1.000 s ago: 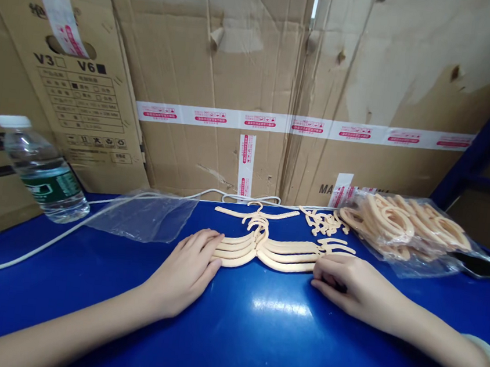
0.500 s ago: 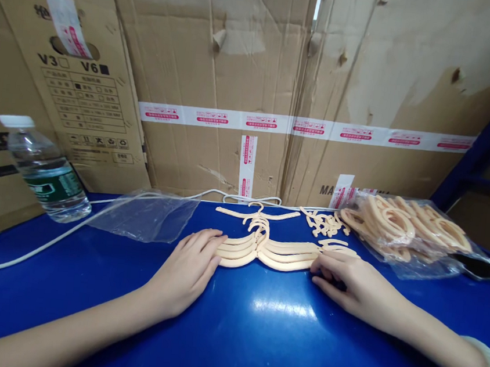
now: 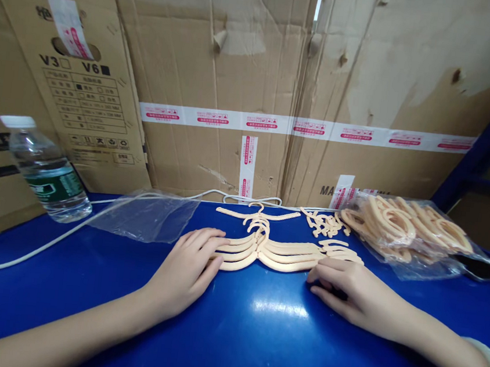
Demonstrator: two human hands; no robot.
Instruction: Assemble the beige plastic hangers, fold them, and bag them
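Several cream plastic folding hangers (image 3: 289, 263) lie stacked on the blue table, their hooks together pointing away from me. My left hand (image 3: 190, 265) rests over their left ends, fingers stretched out and thumb apart, covering the tips. At the right ends is my right hand (image 3: 348, 288), its fingers bent and a gap showing between thumb and fingers. It touches or nearly touches the front hanger's tip. Behind that hand lie loose curved hanger arms (image 3: 343, 252), partly hidden by it. Another spread hanger (image 3: 276, 216) lies beyond the stack.
Small cream hook pieces (image 3: 323, 224) lie in a heap at the back right, beside clear bags of hanger parts (image 3: 406, 229) and a dark phone (image 3: 483, 269). A water bottle (image 3: 50, 177), a white cable (image 3: 13, 264) and an empty plastic bag (image 3: 149, 217) are leftward. Cardboard (image 3: 221, 76) stands behind.
My right hand has drawn slightly nearer to me, uncovering more of the loose arms behind it. The front hangers have shifted a little toward me. My left hand stays nearly in place.
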